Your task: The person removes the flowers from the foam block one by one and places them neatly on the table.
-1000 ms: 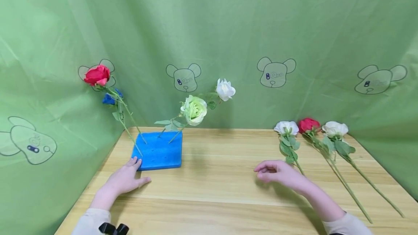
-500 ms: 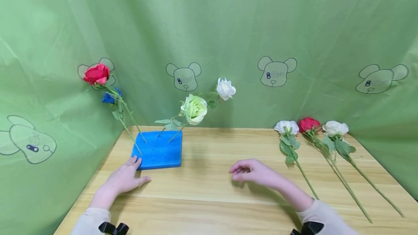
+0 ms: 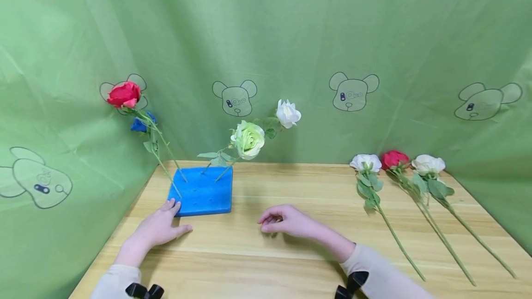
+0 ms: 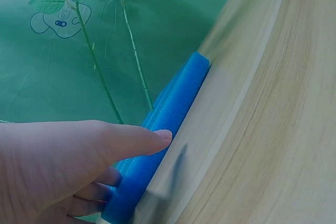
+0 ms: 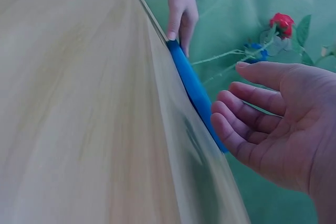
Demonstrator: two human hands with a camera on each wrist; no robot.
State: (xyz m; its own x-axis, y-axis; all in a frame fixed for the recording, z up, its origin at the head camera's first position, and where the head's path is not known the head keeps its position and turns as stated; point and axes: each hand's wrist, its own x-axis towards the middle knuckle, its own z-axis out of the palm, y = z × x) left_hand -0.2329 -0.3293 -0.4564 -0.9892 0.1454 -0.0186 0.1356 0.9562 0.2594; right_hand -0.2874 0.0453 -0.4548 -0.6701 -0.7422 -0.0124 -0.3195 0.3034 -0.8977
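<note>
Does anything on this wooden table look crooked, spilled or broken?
Only the lean: from the flat blue foam-like block, the red rose and blue flower tilt left in the head view, the pale-green rose and white flower right; none looks upright. No spill or damage shows.

Three flowers (image 3: 395,159) lie on the table (image 3: 316,186), right of the block (image 3: 203,195).
</note>
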